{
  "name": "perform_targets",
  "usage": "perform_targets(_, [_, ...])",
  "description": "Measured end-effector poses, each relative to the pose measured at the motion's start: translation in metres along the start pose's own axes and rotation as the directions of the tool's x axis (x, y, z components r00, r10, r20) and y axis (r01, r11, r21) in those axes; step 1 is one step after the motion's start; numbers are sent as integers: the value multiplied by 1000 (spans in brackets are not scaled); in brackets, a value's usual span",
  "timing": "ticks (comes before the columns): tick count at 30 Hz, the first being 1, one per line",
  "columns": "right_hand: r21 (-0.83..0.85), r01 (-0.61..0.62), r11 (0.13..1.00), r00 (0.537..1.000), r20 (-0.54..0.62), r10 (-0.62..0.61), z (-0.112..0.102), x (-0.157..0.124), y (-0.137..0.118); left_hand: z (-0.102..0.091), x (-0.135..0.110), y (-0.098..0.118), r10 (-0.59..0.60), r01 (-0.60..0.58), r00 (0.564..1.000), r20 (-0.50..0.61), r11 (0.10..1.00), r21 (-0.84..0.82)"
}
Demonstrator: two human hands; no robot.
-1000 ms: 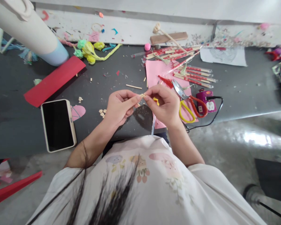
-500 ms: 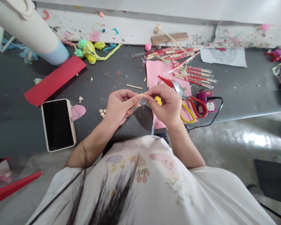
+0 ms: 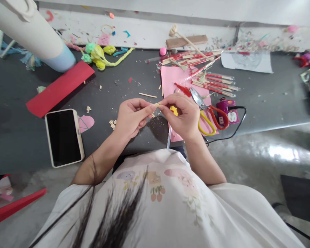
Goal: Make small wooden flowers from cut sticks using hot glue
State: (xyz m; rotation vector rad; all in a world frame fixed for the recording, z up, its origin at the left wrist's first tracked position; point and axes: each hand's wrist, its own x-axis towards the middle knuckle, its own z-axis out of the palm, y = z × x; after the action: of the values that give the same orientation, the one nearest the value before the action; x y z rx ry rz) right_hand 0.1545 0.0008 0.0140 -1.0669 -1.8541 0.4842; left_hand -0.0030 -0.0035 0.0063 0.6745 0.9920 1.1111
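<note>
Over the dark table (image 3: 113,79), my left hand (image 3: 131,117) and my right hand (image 3: 184,113) meet fingertip to fingertip. Both pinch one tiny pale, wood-coloured piece (image 3: 157,104); most of it is hidden by the fingers. Just beyond lies a short thin wooden stick (image 3: 147,95). Small cut bits of wood (image 3: 113,124) sit in a little heap left of my left wrist. Partly behind my right hand are a pink paper sheet (image 3: 167,77) and a yellow scrap (image 3: 174,110). Scissors (image 3: 213,119) with red and yellow handles rest beside that hand.
A phone (image 3: 64,137), a red paper strip (image 3: 60,89) and a tall bottle (image 3: 38,38) stand or lie left. Red-and-cream wrapped sticks (image 3: 214,84) are at the back right. A purple gadget (image 3: 227,112) has a black cable (image 3: 239,129) running over the table's front edge.
Almost nothing differs. Both hands keep the same pinch on the tiny piece, and the view has shifted only very slightly.
</note>
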Motion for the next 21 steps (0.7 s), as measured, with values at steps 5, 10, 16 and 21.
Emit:
perform_targets(5, [76, -29, 997, 999, -19, 30, 2, -1, 2, -3, 1, 2, -79, 79, 996, 37, 997, 6])
perform_targets(10, [182, -63, 981, 992, -99, 82, 4, -5, 4, -3, 2, 6, -173, 184, 975, 137, 980, -74])
perform_targets(16, [194, -118, 974, 988, -74, 135, 4, -8, 2, -1, 0, 3, -49, 54, 994, 96, 997, -56])
perform_targets(21, [94, -11, 996, 997, -80, 19, 1, -7, 0, -1, 0, 1, -26, 28, 995, 98, 1000, -14])
